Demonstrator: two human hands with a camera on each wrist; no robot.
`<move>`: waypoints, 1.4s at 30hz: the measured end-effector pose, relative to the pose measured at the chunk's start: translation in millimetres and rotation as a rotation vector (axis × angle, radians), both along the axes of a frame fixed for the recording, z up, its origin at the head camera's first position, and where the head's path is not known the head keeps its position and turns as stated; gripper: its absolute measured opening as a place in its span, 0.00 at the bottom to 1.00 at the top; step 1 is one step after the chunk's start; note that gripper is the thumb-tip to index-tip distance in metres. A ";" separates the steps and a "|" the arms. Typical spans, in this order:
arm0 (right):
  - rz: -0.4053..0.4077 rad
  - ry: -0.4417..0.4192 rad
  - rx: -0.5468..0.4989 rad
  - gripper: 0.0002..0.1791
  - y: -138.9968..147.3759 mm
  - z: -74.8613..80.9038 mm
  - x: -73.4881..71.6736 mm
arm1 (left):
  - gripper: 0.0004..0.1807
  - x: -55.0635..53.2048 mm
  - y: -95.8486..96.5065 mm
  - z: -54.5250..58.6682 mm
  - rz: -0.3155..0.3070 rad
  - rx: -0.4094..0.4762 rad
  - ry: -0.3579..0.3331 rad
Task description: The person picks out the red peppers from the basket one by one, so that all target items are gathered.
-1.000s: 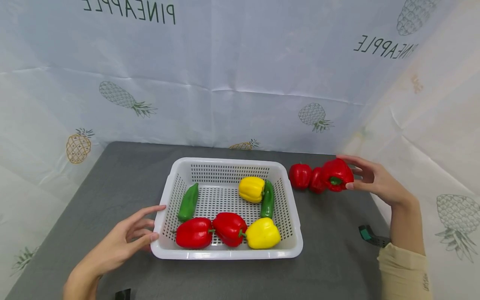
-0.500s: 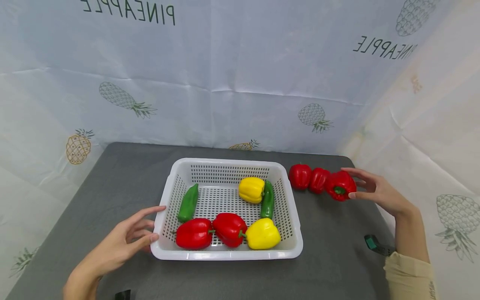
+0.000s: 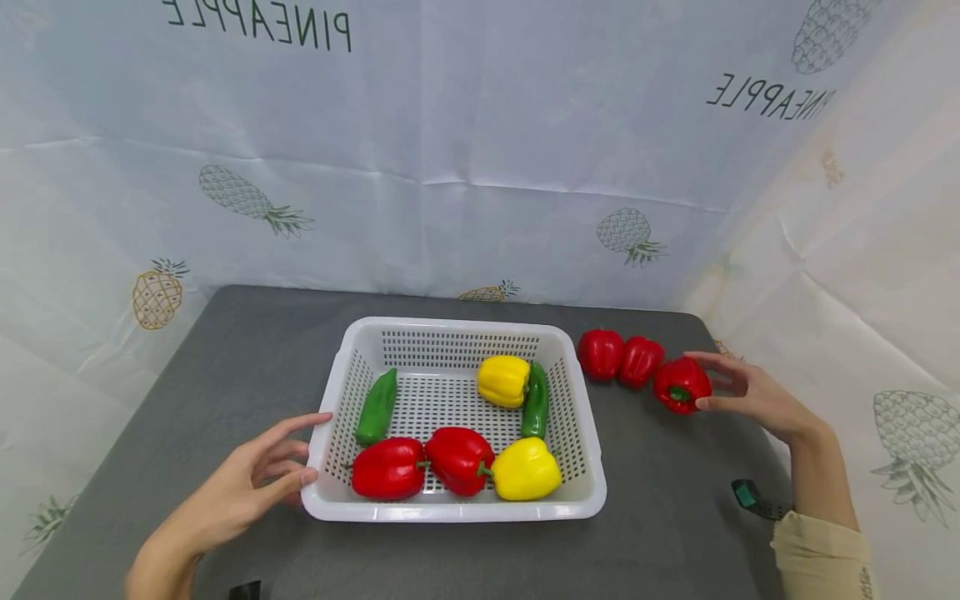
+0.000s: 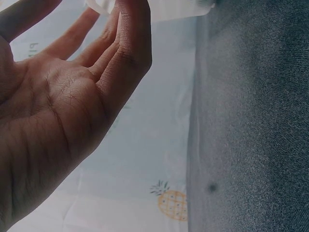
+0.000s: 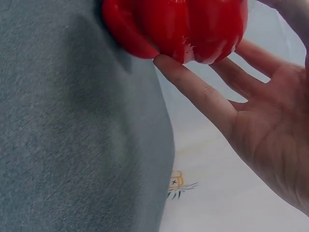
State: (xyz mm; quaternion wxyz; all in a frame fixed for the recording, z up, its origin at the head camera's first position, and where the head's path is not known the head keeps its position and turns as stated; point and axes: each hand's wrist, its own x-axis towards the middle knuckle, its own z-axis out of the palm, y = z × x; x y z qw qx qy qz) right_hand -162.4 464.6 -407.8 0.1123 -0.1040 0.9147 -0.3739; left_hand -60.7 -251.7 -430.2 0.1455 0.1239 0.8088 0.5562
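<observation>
My right hand (image 3: 757, 402) grips a red bell pepper (image 3: 682, 385) by its right side, thumb in front and fingers behind. In the right wrist view that pepper's glossy underside (image 5: 188, 29) sits between the fingers and thumb, close over the cloth. Two more red bell peppers, one nearer the basket (image 3: 600, 354) and one in the middle (image 3: 641, 362), lie just left of it. My left hand (image 3: 236, 479) holds the left rim of a white plastic basket (image 3: 450, 510) between thumb and fingers. In the left wrist view only a pale bit of the basket (image 4: 178, 10) shows beyond the fingers.
Inside the basket lie two red bell peppers (image 3: 388, 469), two yellow bell peppers (image 3: 527, 469) and two long green peppers (image 3: 377, 407). A dark grey cloth (image 3: 450, 558) covers the table. White pineapple-print sheets (image 3: 480, 125) enclose the back and sides.
My right hand has come down and toward me with the red bell pepper, drawing it away from the middle pepper. The left hand and the basket stay put.
</observation>
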 end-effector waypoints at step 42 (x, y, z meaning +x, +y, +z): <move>-0.007 -0.093 0.029 0.41 9.3 -20.9 -13.4 | 0.38 -0.4 1.1 0.1 0.017 -0.029 0.017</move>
